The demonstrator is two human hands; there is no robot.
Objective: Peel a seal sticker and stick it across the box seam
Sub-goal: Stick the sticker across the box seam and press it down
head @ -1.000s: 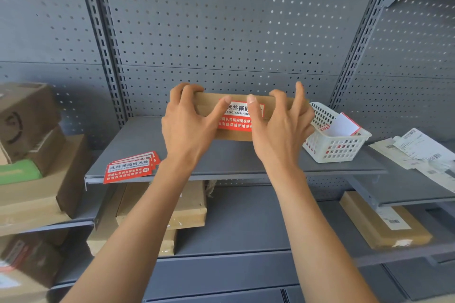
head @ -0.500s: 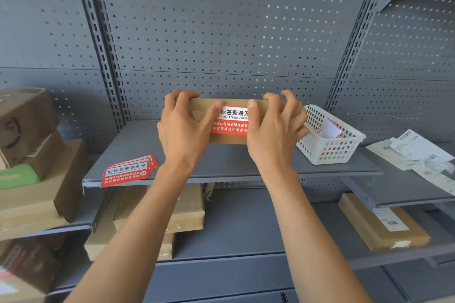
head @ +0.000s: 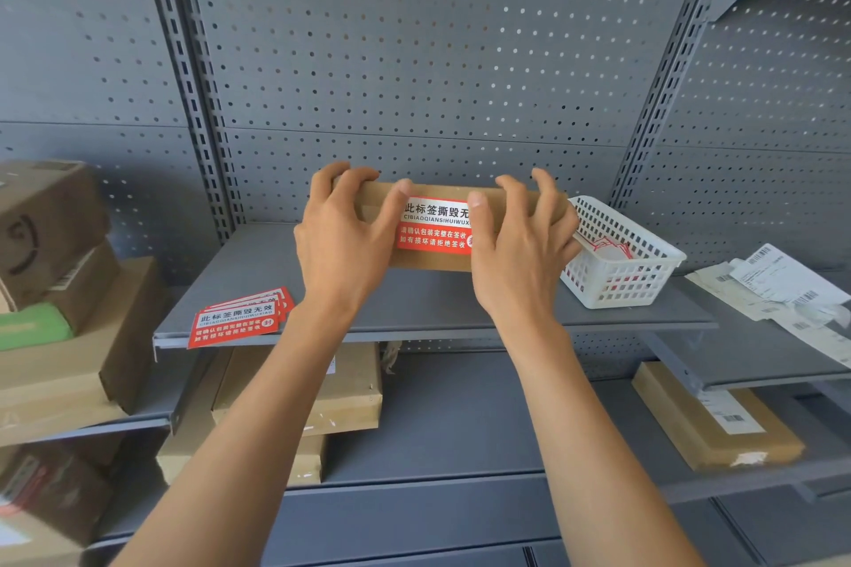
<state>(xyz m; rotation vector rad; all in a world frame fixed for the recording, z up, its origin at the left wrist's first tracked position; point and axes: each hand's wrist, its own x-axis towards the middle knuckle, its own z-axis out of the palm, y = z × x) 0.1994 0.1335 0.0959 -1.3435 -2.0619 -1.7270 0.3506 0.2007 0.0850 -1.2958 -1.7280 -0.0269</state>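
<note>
A flat brown cardboard box [head: 428,260] stands on the grey metal shelf [head: 414,304]. A red-and-white seal sticker [head: 435,226] lies across its front face and top edge. My left hand [head: 343,239] grips the box's left end, fingers curled over the top, thumb beside the sticker. My right hand [head: 520,244] grips the right end the same way, its thumb covering the sticker's right edge. A stack of spare seal stickers [head: 239,318] lies at the shelf's front left corner.
A white plastic basket [head: 621,258] holding peeled backing paper stands right of the box, close to my right hand. Shipping labels [head: 783,290] lie on the right shelf. Cardboard boxes [head: 60,290] are stacked at left and on lower shelves [head: 304,391].
Both hands have closed from spread fingers onto the box's ends. The fingers now curl over the top edge. The box stays in place on the shelf.
</note>
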